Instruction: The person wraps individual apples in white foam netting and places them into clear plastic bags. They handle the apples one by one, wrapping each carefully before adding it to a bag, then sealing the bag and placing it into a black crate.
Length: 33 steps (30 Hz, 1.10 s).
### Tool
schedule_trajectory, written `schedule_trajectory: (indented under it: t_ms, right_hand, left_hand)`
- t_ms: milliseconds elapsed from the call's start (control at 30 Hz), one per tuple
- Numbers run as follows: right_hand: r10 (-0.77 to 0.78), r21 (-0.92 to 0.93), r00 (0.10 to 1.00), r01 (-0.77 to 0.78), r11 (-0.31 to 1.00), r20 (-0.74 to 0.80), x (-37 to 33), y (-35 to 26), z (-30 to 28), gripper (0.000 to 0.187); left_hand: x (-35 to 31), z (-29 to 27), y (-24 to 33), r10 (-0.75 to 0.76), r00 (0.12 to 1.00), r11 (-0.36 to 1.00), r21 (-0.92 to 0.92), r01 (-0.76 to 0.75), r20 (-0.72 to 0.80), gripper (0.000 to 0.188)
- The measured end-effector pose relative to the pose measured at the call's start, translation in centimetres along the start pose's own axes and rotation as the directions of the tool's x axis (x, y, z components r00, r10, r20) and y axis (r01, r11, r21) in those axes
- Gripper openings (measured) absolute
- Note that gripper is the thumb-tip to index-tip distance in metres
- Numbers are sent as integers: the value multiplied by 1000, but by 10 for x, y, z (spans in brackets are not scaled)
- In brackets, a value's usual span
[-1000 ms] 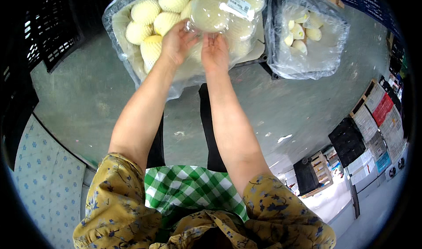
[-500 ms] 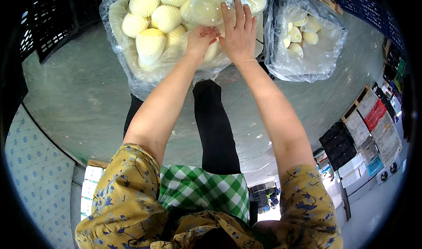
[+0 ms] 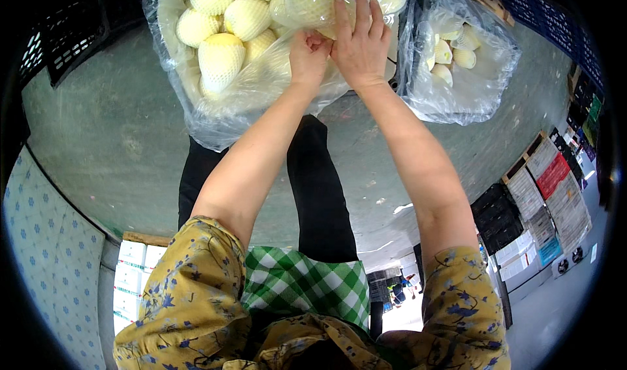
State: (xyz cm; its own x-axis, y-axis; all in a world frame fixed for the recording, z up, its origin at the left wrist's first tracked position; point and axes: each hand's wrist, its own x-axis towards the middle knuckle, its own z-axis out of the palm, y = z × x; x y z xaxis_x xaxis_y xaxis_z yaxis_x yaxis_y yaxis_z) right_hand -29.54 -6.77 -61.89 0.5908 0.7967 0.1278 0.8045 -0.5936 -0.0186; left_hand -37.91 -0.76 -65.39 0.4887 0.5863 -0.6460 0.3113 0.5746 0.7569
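My right hand (image 3: 362, 53) lies with fingers stretched out over a clear plastic pack (image 3: 310, 3) of pale yellow fruit in foam nets, which bears a white label. Close beside its thumb, my left hand (image 3: 310, 60) is closed with fingers curled in a pinch at the near edge of the pack. What sits between those fingertips is hidden. The pack rests at the right side of a crate lined with clear plastic (image 3: 241, 112). Several mango-shaped fruits in white foam nets (image 3: 222, 60) fill the crate's left part.
To the right stands a second plastic-lined container (image 3: 480, 102) with several loose foam nets (image 3: 465, 58). Dark perforated crates (image 3: 552, 17) edge the upper right. Stacked white boxes (image 3: 134, 275) stand at lower left, and black crates (image 3: 496, 216) at right.
My left hand has moved slightly right and its fingers have curled in more. The right hand stays spread on the pack and has shifted a little right. The view has shifted slightly.
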Motion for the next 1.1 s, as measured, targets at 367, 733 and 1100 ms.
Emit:
schedule_trajectory:
  t_ms: [367,733,1100]
  right_hand:
    - [-14,105,995,3,994,98,12,8,-21,66]
    - [39,724,921,-329,606,387,123,106,-123,72]
    - [-29,-145,932,-26,989,-362,121,163,-128,52]
  left_hand:
    - [-3,4,6,-72,997,997,-40,71,-30,20]
    - [4,-10,-3,-342,935,923,-152,353,93,20]
    - [-25,-27,59,388,922,722,616,-315,17,43]
